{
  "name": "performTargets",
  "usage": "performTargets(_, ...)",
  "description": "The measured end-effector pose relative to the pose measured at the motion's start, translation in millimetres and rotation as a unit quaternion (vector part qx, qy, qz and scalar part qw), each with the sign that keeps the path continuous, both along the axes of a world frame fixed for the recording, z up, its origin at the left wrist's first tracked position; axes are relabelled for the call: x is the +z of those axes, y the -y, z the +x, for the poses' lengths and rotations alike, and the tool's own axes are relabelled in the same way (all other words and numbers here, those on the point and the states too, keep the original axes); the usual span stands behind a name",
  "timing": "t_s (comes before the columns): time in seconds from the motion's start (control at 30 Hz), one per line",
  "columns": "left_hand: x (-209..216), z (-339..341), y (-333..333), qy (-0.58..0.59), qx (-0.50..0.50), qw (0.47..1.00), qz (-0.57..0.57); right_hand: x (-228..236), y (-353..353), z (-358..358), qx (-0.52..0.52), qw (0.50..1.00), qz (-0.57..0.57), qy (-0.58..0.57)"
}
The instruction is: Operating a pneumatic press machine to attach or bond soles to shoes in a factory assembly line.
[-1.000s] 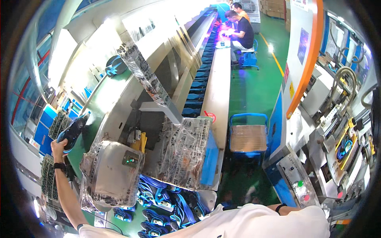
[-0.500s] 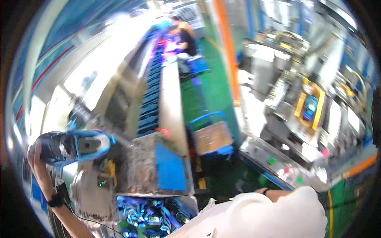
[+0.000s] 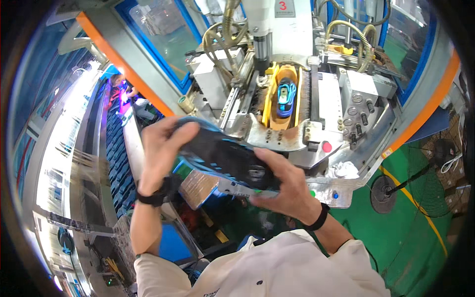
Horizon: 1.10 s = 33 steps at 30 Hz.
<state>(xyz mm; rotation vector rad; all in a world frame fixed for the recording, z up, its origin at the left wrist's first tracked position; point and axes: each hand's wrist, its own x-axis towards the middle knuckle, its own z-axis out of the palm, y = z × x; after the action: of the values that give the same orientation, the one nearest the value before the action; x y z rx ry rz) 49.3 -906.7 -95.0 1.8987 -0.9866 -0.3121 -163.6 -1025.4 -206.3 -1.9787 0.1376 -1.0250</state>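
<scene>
Before my chest I hold a dark shoe (image 3: 225,154) with blue edging, tilted down toward the right and slightly blurred. My left hand (image 3: 166,148) grips its left end, thumb across the top. Its right end sits between the thumb and fingers of my right hand (image 3: 287,188). Beyond the shoe, a blue and grey shoe-shaped piece (image 3: 285,99) lies in a machine's yellow-sided cradle (image 3: 269,99). Neither hand touches the cradle.
The machine's metal front plate (image 3: 277,141) carries a red button (image 3: 326,147), with a crumpled white cloth (image 3: 342,170) nearby. A conveyor (image 3: 113,163) runs along the left, where another person (image 3: 131,94) sits far back. A stand fan (image 3: 383,193) is at right.
My view has swung right to face the machine. The shoe, held out at far left by my left hand, is now before my chest, with my right hand gripping it too.
</scene>
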Motion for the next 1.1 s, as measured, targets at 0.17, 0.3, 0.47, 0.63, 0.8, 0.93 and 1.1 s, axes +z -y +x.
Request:
performTargets(0.17,-50,-11,116,0.015,-0.131,0.991,0.037,-32,54,-49,-0.110,0.981,0.139,-0.083)
performTargets(0.3,-120,11,200,-0.279,-0.159,0.947,0.027,-73,72,-72,-0.155,0.915,0.370,0.035)
performTargets(0.47,-232,70,305,-0.145,-0.065,0.976,0.148,-82,71,-98,-0.269,0.850,0.434,0.127)
performTargets(0.63,-321,68,386,-0.069,-0.084,0.988,0.113,-86,90,-110,-0.410,0.860,0.283,0.110)
performTargets(0.8,-337,65,410,-0.023,0.053,0.975,0.215,-120,122,-114,-0.444,0.850,0.256,0.119)
performTargets(0.93,-316,83,377,-0.221,0.010,0.969,0.112,-122,180,-111,-0.478,0.856,0.192,0.049)
performTargets(1.1,-253,98,285,-0.612,-0.134,0.778,-0.043,-73,270,-40,-0.409,0.892,0.187,-0.047)
